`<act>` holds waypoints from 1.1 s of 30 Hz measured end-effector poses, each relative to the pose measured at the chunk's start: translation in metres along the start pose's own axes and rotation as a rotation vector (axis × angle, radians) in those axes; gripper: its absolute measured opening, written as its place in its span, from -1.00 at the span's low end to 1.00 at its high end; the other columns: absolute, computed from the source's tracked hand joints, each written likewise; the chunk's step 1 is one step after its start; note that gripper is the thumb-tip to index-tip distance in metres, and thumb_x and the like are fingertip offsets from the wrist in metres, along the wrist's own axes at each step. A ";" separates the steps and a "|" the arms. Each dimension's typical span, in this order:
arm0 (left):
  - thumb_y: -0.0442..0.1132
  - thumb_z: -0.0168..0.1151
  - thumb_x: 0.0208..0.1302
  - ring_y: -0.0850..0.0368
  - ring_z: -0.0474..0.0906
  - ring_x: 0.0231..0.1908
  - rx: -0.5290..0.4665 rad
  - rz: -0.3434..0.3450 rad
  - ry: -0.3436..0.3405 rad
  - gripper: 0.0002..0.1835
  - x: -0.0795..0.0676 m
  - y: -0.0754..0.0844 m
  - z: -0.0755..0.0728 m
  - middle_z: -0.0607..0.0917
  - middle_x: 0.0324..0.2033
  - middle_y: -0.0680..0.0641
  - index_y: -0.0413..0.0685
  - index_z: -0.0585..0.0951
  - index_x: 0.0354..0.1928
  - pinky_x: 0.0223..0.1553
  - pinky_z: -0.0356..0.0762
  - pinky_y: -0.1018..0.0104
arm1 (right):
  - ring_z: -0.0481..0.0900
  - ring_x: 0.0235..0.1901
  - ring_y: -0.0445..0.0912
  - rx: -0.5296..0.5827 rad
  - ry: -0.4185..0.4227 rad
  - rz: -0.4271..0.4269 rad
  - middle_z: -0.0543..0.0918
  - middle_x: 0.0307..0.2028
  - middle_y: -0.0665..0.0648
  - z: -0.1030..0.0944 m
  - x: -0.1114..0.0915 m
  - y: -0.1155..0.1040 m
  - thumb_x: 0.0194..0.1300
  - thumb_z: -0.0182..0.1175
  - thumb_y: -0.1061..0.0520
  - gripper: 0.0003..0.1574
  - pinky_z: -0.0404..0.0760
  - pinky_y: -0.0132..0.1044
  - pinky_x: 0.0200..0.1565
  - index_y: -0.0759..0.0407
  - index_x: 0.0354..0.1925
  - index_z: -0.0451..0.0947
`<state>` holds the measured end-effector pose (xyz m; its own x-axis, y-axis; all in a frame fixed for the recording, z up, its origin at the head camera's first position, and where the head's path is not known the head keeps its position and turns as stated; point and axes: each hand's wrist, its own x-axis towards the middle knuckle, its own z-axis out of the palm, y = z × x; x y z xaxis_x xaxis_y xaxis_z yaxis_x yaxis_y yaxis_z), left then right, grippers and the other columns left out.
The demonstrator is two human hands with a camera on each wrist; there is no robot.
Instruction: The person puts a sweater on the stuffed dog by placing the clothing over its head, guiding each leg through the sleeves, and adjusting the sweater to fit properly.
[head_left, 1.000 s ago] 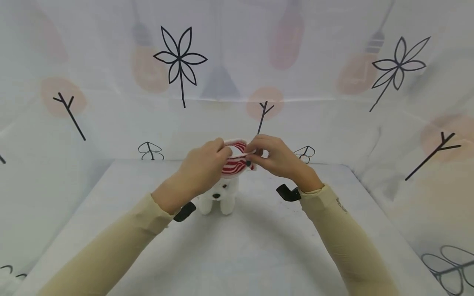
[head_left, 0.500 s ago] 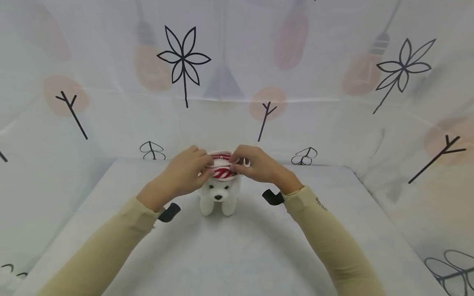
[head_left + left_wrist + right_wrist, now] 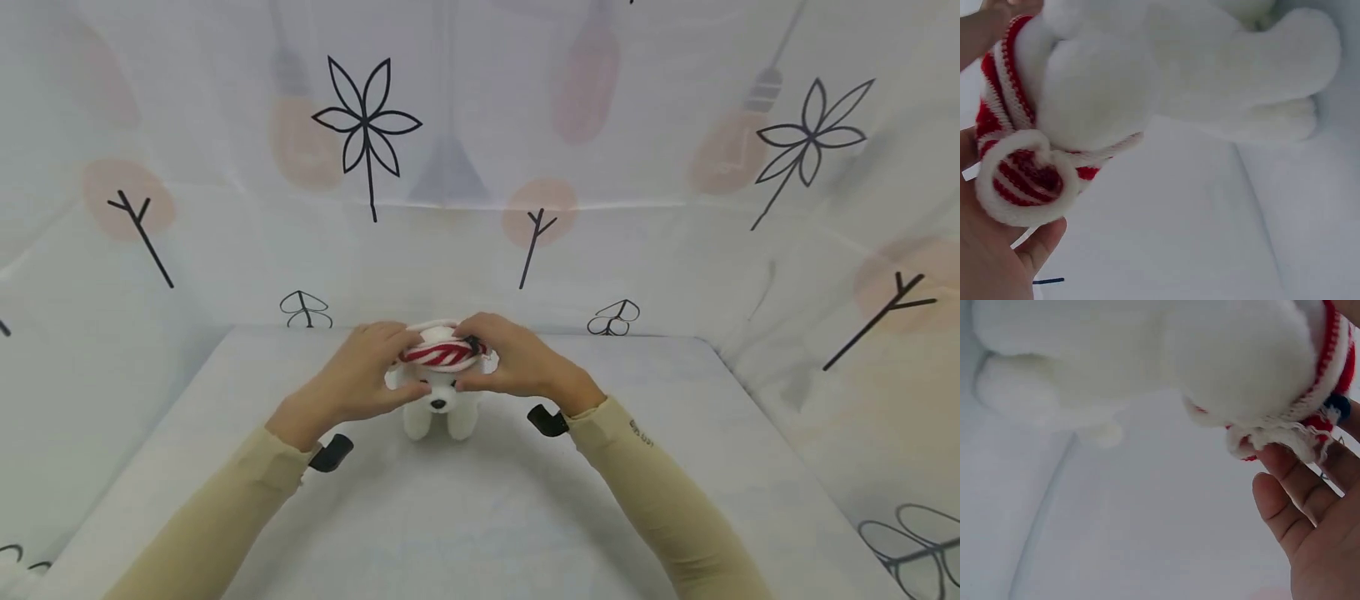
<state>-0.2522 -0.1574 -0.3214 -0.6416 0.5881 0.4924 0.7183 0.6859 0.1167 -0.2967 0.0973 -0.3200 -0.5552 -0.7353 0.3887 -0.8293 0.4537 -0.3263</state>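
Observation:
A white plush dog (image 3: 461, 415) stands on the table, facing me. Around the top of its head sits a red-and-white striped knitted sweater (image 3: 444, 357), its white edge above the dog's eyes. My left hand (image 3: 347, 379) holds the sweater on one side, fingers over the knit and thumb beside the face. On the other side my right hand (image 3: 522, 360) does likewise, fingers on the knit and thumb near the muzzle. The left wrist view shows a ring-shaped sleeve opening (image 3: 1029, 219) against the left fingers. Loose white yarn (image 3: 1319, 440) hangs by the right fingers.
A white cloth covers the table (image 3: 465, 533). Behind and beside it hangs a white backdrop (image 3: 465, 258) printed with black leaf and twig drawings and pale lamp shapes. Black wrist-worn pieces (image 3: 547, 421) sit under both sleeves.
The sweater has come down from above the dog's head onto it. Both hands have lowered and spread from the sweater's opening to the sides of the head, thumbs now near the face.

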 end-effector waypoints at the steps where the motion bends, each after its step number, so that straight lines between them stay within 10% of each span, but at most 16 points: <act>1: 0.29 0.20 -0.06 0.15 0.36 -0.07 -0.015 -0.008 -0.007 -0.33 -0.002 -0.001 0.002 0.50 -0.10 0.08 0.02 0.44 0.02 -0.02 0.28 0.15 | 0.31 -0.03 -0.32 -0.019 -0.005 0.009 0.37 0.01 -0.21 0.002 -0.002 0.001 -0.14 0.24 -0.42 -0.12 0.37 -0.31 0.01 -0.10 0.10 0.30; 8: 0.29 0.33 -0.24 0.13 0.34 0.01 -0.129 -0.075 -0.024 -0.03 -0.013 -0.008 0.024 0.41 0.05 0.04 -0.03 0.25 0.21 0.04 0.31 0.16 | 0.36 -0.01 -0.31 -0.103 -0.014 0.000 0.29 0.15 -0.21 0.014 -0.009 0.010 -0.20 0.30 -0.40 0.09 0.38 -0.35 0.00 -0.13 0.25 0.13; 17: -0.06 0.47 -0.20 0.11 0.43 -0.08 -0.192 -0.106 0.108 -0.13 -0.018 -0.008 0.055 0.47 -0.04 -0.06 -0.14 0.23 0.16 -0.04 0.41 0.20 | 0.38 -0.02 -0.30 -0.072 0.038 0.080 0.39 0.05 -0.13 0.033 -0.016 0.019 -0.15 0.26 -0.37 0.06 0.41 -0.37 -0.01 0.01 0.24 0.14; 33: -0.07 0.47 -0.23 0.16 0.27 -0.05 -0.457 -0.023 0.343 -0.25 -0.006 0.016 0.056 0.36 -0.05 0.04 -0.07 0.33 0.05 -0.07 0.34 0.30 | 0.39 -0.13 -0.22 0.214 0.229 0.059 0.43 -0.04 -0.14 0.020 -0.037 0.014 -0.14 0.37 -0.22 -0.10 0.43 -0.23 -0.11 -0.11 0.16 0.25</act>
<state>-0.2521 -0.1262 -0.3709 -0.5893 0.3497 0.7283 0.7973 0.3973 0.4544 -0.2868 0.1208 -0.3564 -0.6216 -0.5674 0.5401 -0.7768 0.3581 -0.5179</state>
